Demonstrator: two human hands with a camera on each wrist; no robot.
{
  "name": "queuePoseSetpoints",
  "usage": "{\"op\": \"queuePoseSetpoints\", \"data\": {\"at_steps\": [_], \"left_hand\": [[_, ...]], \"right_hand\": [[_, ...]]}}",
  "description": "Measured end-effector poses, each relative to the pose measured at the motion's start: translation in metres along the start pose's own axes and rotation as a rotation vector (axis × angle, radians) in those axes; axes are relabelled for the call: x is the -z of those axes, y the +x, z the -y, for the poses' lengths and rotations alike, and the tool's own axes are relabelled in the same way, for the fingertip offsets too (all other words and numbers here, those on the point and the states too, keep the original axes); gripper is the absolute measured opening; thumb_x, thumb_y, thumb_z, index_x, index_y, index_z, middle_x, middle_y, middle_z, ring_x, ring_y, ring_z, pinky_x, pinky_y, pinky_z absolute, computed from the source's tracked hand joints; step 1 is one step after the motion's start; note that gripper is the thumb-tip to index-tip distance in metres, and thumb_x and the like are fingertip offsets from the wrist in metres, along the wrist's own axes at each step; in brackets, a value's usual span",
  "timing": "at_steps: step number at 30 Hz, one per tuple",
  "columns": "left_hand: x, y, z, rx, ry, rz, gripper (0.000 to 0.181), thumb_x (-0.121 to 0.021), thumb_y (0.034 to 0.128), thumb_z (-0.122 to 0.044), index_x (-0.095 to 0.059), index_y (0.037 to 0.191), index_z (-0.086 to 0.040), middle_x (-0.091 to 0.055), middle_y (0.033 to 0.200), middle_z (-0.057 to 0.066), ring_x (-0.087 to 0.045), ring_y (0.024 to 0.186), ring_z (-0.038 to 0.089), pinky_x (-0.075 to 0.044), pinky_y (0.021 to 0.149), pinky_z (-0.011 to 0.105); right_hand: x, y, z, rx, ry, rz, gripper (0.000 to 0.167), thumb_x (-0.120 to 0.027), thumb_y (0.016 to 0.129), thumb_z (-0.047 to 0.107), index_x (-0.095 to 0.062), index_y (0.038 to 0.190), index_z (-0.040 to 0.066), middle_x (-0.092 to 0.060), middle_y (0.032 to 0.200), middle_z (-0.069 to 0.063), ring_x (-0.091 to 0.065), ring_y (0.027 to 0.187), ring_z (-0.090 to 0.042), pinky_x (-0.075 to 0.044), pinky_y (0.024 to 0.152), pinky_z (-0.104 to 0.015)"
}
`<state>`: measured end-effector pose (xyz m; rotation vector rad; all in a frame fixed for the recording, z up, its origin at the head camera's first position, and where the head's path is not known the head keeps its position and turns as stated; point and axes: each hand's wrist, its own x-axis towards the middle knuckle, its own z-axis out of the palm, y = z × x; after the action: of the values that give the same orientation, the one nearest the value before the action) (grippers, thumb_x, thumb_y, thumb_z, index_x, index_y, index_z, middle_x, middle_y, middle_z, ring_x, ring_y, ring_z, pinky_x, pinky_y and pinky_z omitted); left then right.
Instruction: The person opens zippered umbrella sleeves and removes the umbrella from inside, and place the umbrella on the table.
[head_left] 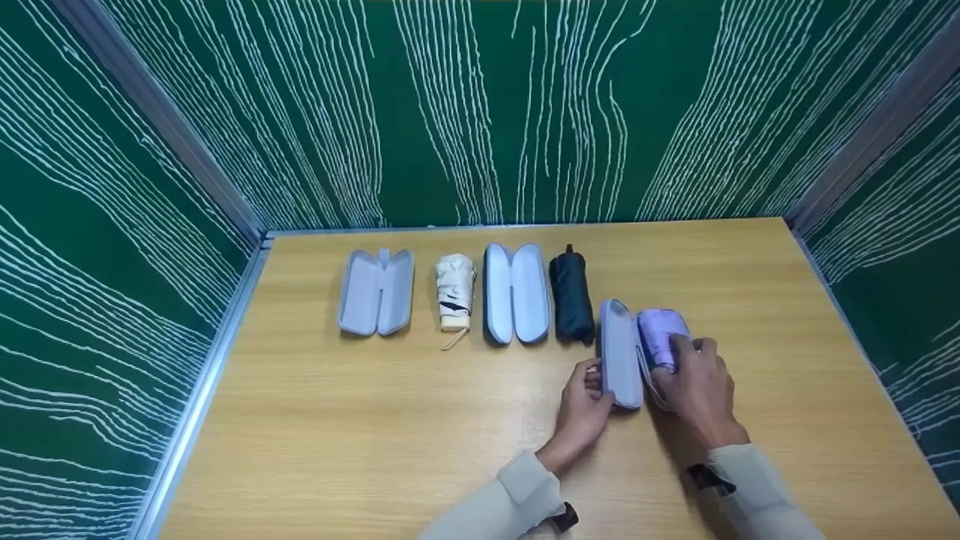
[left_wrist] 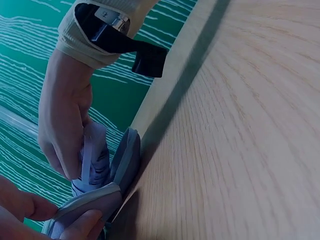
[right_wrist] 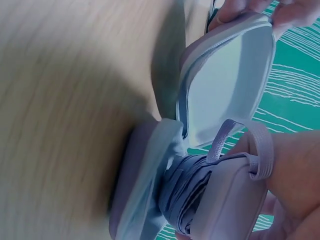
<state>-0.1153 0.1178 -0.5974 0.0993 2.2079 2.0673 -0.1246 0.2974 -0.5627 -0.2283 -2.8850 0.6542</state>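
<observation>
A lilac zip case stands unfolded on the table's right side. My left hand grips the outer edge of its raised left half, thumb and fingers on either side of the rim. My right hand holds a folded purple umbrella over the case's other half. In the right wrist view, the umbrella's pale handle with its strap loop sticks out, while its cloth end lies against the case half. Part of the umbrella is hidden by my right hand.
Left of the lilac case lie a black folded umbrella, an opened dark case with pale lining, a cream folded umbrella and an opened grey case. Green, white-lined panels border the wooden table.
</observation>
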Motion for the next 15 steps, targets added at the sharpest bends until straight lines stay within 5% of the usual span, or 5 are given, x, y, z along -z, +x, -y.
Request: {"op": "queuePoseSetpoints", "data": {"at_steps": [15], "left_hand": [[-0.005,0.008,0.002,0.059,0.003,-0.030,0.042,-0.065,0.0924,0.007,-0.061,0.133,-0.004,-0.070,0.111,0.005,-0.063,0.082,0.007,-0.055,0.076,0.023]], "right_hand": [[0.011,0.002,0.001,-0.040,0.081,-0.024,0.058,-0.069,0.095,0.008,-0.051,0.148,-0.008,-0.045,0.140,-0.040,-0.054,0.114,-0.055,-0.048,0.095,-0.072]]}}
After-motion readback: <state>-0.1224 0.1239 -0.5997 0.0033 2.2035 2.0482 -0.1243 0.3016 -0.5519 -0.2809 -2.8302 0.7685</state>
